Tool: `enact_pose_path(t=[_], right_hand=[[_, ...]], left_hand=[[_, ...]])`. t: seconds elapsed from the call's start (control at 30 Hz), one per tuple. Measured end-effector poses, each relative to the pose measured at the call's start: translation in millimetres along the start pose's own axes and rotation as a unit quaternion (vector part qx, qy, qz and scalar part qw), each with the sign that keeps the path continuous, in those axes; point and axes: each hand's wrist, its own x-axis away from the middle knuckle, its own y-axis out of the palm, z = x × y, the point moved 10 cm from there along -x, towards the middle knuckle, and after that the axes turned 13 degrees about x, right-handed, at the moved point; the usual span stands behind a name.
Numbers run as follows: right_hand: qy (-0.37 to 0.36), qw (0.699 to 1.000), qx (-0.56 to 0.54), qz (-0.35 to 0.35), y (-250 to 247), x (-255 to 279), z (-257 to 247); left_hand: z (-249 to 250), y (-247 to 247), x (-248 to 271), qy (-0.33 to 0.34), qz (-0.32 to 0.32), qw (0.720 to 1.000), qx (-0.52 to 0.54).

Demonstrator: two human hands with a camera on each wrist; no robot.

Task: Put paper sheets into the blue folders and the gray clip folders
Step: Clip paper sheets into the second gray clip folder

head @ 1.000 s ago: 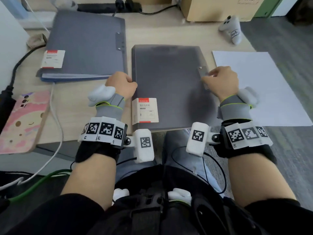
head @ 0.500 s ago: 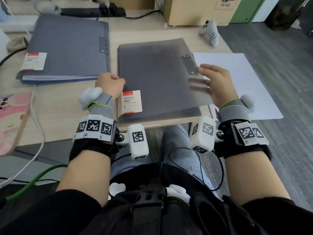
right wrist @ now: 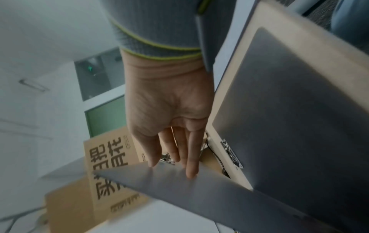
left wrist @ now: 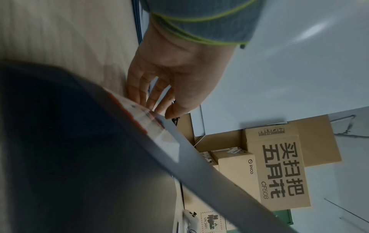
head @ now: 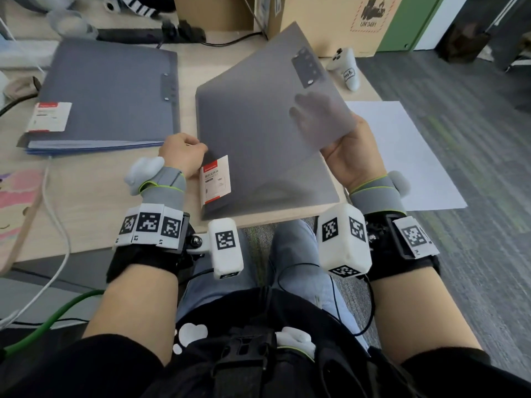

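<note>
A gray clip folder (head: 258, 116) lies on the table in front of me, its translucent cover (right wrist: 179, 189) raised on the right side. My right hand (head: 347, 156) is palm up under that cover. Its straight fingers (right wrist: 189, 157) press against the underside and show through the plastic. The lower panel (right wrist: 289, 110) stays flat on the table with a metal clip (right wrist: 231, 154) on it. My left hand (head: 184, 150) pinches the folder's left edge beside the white and red label (head: 215, 179). A white paper sheet (head: 402, 156) lies just right of the table.
A second gray folder (head: 109, 96) rests on blue folders at the back left. A pink phone (head: 14, 202) and a white cable (head: 57, 225) lie at the left. A white controller (head: 346, 71), cardboard boxes (head: 330, 21) and a power strip (head: 149, 34) stand behind.
My right hand has slid from the folder's right edge to under the cover and lifted it, so the cover now tilts up. My left hand stays at the left edge.
</note>
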Motion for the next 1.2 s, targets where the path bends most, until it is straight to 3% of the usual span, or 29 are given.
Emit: enact_pose_path(t=[0.17,0.33,0.53,0.7,0.87,1.03,1.2], right_hand=[[-0.016,0.994,0.062,-0.092,60,-3,-10],[-0.01,0.972,0.168,-0.161,116,-6,-10],[-0.003,0.945,0.28,-0.168,169,-10,3],[0.01,0.926,0.321,-0.198,211,-7,27],[0.01,0.901,0.375,-0.216,243,-11,52],[0.047,0.869,0.435,-0.231,264,-15,83],[0.076,0.829,0.517,-0.199,260,-23,104]], left_hand=[[-3,2,3,-0.018,-0.047,0.997,0.066],[19,7,21,-0.029,-0.15,0.982,0.11],[35,-18,37,-0.007,-0.181,0.967,0.181],[34,-67,36,0.052,-0.137,0.956,0.254],[19,-131,32,0.055,-0.017,0.921,0.385],[-4,-161,25,0.045,-0.05,0.905,0.419],[-43,-193,18,0.039,0.002,0.894,0.447]])
